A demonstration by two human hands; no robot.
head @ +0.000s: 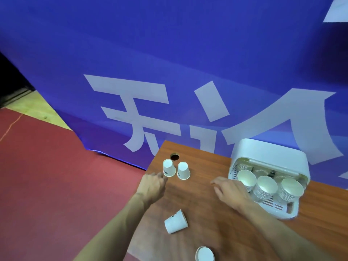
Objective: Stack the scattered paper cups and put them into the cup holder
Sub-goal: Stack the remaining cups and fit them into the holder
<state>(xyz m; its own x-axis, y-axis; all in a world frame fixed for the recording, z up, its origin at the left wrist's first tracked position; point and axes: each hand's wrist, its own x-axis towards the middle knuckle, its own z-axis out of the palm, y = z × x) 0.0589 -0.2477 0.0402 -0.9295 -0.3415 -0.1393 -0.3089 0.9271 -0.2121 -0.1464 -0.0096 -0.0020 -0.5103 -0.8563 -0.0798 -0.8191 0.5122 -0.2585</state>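
Targets are two cups at the far tabletop (207,213) edge: left inverted cup (169,167) and neighbouring inverted cup (183,170). The cup holder (263,151) stands to the right. Left hand (152,185) is loosely open, empty, just beside the left cup. Right hand (230,190) hovers open, empty. Grip the wall lightly; nest squarely.

A wooden table (203,200) carries a white cup holder (267,153). Left of the holder, two inverted paper cups (169,168) (183,170) stand beside a round hole (175,157). Nearer than the holder lies a tipped cup (176,221), with another cup (204,254) nearer still.
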